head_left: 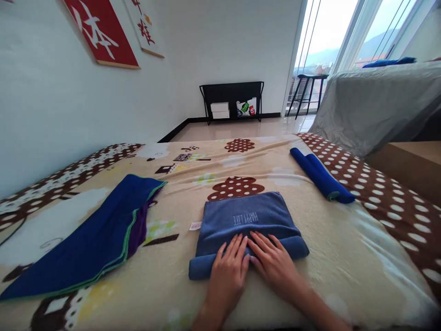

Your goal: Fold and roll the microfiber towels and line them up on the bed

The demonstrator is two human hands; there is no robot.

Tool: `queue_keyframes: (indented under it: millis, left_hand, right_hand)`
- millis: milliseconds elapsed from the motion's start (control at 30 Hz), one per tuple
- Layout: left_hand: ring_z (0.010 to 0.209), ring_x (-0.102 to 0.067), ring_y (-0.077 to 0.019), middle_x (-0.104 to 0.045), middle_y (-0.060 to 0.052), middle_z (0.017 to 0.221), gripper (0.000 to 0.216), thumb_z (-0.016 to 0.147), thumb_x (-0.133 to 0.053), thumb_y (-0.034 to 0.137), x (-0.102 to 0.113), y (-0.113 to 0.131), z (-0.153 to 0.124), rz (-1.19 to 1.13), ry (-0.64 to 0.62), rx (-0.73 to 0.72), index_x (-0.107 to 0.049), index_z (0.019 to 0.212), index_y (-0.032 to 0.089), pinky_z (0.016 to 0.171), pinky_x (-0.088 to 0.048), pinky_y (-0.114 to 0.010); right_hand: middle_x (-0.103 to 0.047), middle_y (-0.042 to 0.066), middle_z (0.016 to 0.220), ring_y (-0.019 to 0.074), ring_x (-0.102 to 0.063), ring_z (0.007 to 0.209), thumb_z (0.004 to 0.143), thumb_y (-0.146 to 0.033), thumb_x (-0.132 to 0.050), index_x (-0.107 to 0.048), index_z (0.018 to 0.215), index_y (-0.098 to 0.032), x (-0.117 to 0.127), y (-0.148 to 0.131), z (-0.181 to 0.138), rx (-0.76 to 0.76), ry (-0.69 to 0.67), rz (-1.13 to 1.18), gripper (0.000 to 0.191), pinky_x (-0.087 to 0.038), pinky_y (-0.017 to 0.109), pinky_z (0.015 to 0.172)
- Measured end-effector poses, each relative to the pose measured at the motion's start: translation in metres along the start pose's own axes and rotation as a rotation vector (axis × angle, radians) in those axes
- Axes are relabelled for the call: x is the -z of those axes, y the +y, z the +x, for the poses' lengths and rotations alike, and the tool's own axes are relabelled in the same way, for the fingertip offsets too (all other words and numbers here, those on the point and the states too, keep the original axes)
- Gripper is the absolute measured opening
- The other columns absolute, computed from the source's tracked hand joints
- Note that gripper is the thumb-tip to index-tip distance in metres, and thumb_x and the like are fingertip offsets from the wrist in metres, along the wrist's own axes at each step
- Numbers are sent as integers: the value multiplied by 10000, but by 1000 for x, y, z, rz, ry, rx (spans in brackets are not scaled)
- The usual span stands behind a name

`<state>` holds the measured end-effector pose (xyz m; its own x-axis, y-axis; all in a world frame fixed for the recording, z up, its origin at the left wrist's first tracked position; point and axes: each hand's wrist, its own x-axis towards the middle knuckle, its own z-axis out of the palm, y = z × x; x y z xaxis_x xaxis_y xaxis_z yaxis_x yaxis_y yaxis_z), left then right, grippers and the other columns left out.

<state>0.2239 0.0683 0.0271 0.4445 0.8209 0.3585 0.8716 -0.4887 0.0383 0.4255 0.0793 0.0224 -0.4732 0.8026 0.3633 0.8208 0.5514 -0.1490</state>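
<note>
A grey-blue towel (220,216) lies in front of me, its near part rolled into a tube and its far part flat, with "HAPPY LIFE" stitched on it. My left hand (231,259) rests on the rolled part with fingers stretched forward over it. Beside it, my right hand (272,255) lies across the same roll, fingers extended, the two hands almost touching at the middle. A white tag (195,226) sticks out from the towel's left edge. Further right is a rolled dark blue towel (319,177). On the left lie folded blue cloths (93,239) with green edging and a purple layer.
Everything lies on a cream patterned blanket (344,257) with brown dotted borders. Beyond it stand a black rack (231,92) against the wall and a dark stool (308,87) near the window. A grey-covered piece of furniture (382,92) stands at the right.
</note>
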Motion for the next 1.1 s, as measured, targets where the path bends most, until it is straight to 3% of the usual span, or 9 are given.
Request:
queue_keyframes:
  millis: [133,267,400,533,700,833,967,1033,1100]
  left_hand:
    - [1331,-489,-221,-496,-29,1478,524,969,-458,348,0,-42,-31,101,29,123,-374,1481,275,1052,-382,-418]
    - [1277,-539,-219,-580,-44,1400,526,953,-465,241,13,-72,-56,186,148,50,-386,1472,279,1125,-211,-446]
    - [1200,-594,-219,-626,-90,1342,498,898,-529,158,30,-68,-65,210,242,-27,-498,1388,239,1047,-264,-404]
    - [1102,-635,-197,-696,-62,1224,472,836,-500,89,32,-68,-72,123,155,-89,-573,1281,231,920,-336,-342]
    - [998,-655,-210,-729,-41,1075,416,779,-465,39,19,-74,-56,37,156,55,-613,1123,220,890,-323,-356]
    - [919,-654,-217,-724,-37,957,311,784,-478,53,23,-75,-40,-23,131,134,-635,1011,198,892,-310,-384]
    - [840,-639,-203,-693,-16,837,318,748,-463,34,34,-78,-43,-80,-30,192,-654,936,204,849,-328,-394]
    - [841,-638,-215,-687,-15,825,318,735,-474,31,35,-74,-44,-45,-94,245,-667,908,215,827,-339,-404]
    - [917,-640,-249,-701,-40,920,341,748,-482,30,32,-60,-40,61,-32,315,-680,946,225,846,-342,-440]
  right_hand:
    - [-385,26,1525,198,-406,1385,997,-470,-411,-283,1530,-267,7,56,-30,-43,-15,-83,585,-299,406,1113]
    - [-383,34,1529,189,-369,1407,993,-386,-437,-222,1549,-262,20,90,-56,18,1,-156,609,-219,393,1140]
    - [-396,73,1523,232,-393,1392,938,-241,-485,-360,1493,-255,28,89,-70,34,119,-199,569,-235,418,1107]
    - [-594,52,1347,208,-551,1228,868,-140,-484,-526,1349,-265,22,91,-76,56,133,-134,499,-299,390,1039]
    - [-698,25,1098,201,-604,1075,855,-107,-476,-628,1127,-231,14,95,-54,-26,170,19,335,-304,396,1008]
    - [-685,38,965,223,-577,1025,874,-116,-463,-633,1025,-207,29,89,-36,-66,142,55,244,-317,412,985]
    - [-651,24,869,208,-565,924,865,-98,-443,-619,872,-219,41,81,-40,-101,16,67,214,-338,419,962]
    - [-649,31,849,215,-568,896,844,-88,-447,-611,801,-214,36,74,-43,-147,13,13,211,-350,431,941]
    - [-672,67,964,248,-575,974,829,-89,-459,-648,877,-203,26,60,-41,-205,96,-84,226,-345,459,951]
